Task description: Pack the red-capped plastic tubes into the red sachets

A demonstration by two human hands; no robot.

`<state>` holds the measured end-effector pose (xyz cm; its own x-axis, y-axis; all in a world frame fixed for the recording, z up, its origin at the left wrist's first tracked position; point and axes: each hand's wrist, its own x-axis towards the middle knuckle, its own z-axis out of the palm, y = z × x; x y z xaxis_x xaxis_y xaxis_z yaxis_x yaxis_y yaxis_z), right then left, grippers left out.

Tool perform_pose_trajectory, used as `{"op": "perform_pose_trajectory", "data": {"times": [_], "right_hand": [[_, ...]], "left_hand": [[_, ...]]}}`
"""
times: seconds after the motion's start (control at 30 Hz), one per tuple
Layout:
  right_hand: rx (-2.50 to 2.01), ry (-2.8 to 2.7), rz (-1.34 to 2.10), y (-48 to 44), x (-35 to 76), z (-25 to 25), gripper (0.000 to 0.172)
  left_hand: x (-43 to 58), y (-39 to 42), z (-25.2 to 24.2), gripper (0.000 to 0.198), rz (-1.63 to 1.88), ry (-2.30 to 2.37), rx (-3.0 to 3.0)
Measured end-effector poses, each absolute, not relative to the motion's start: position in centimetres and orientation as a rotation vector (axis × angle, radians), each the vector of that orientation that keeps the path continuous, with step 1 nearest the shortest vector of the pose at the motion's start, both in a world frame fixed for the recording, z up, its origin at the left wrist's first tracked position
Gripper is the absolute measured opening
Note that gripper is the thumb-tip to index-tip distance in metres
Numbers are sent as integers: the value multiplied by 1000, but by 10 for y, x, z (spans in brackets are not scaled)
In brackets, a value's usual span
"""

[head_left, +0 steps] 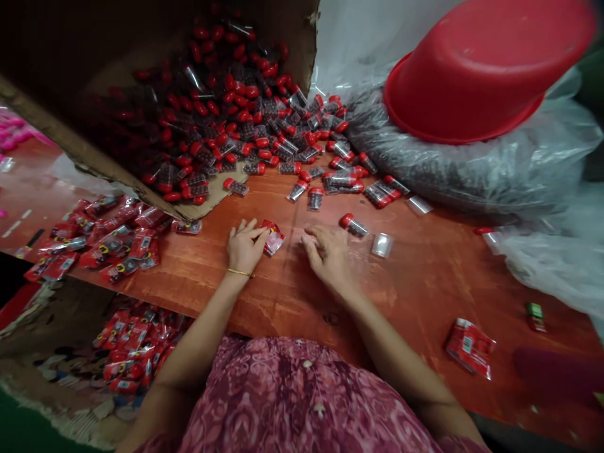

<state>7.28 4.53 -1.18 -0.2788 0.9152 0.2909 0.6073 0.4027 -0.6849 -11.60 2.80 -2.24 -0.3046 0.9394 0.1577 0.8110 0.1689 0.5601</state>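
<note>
A small red plastic packet [274, 239] with a clear lower part lies on the table in front of me. My left hand [246, 246], with a thin gold bangle at the wrist, pinches its left edge between thumb and finger. To the right of the packet, my right hand [329, 257] hovers low over the table, its fingers apart and slightly blurred, with nothing visible in them. Just beyond that hand lies a red-capped clear tube [353, 225] with dark contents. Beside it is a clear silvery piece [382, 245].
Many red-capped tubes spill from a tipped cardboard box [106, 167]. Filled red packets [120, 239] pile at left, with more in a box below the edge. A red tub [465, 82] sits on a plastic bag [453, 170]. A stack of red packets [470, 348] lies right.
</note>
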Motion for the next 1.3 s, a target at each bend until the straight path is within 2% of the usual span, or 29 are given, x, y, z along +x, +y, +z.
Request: {"op": "perform_pose_trajectory", "data": {"times": [0.17,0.27,0.37,0.47,0.63,0.77,0.93,1.03,1.1,1.17,1.3], "right_hand": [[-1136,-1558,1310,42,45,-10,41],[-1067,-1369,1420,41,36,-11,39],[-1114,-1329,1310,40,39,-11,37],[-1175,-1378,1157,38,47,-9,35],[-1184,-1496,1045,33,55,-7,32],[-1137,-1524,1082,32,54,-11,27],[-1179,-1653,1046,39,65,-13,36],[-1293,-1889,784,59,92,-11,33],[-1546,-1939,453,78,116,-12,30],[-1846,-1921,244,95,136,-18,33],[-1924,-1988,244,98,151,-32,29]], "left_hand": [[-96,14,-2,22,1031,2177,1769],[-83,9,9,23,1106,2116,1781],[-75,5,11,33,1220,2012,1468],[-66,1,10,43,1156,1669,975],[-45,0,15,42,1260,1311,440],[-39,6,17,40,1339,1297,363],[-39,13,17,41,1358,1296,350],[-45,18,17,41,1361,1300,303],[-50,21,17,41,1367,1304,262],[-54,24,16,41,1363,1284,227],[-56,24,15,36,1332,1237,179]]}}
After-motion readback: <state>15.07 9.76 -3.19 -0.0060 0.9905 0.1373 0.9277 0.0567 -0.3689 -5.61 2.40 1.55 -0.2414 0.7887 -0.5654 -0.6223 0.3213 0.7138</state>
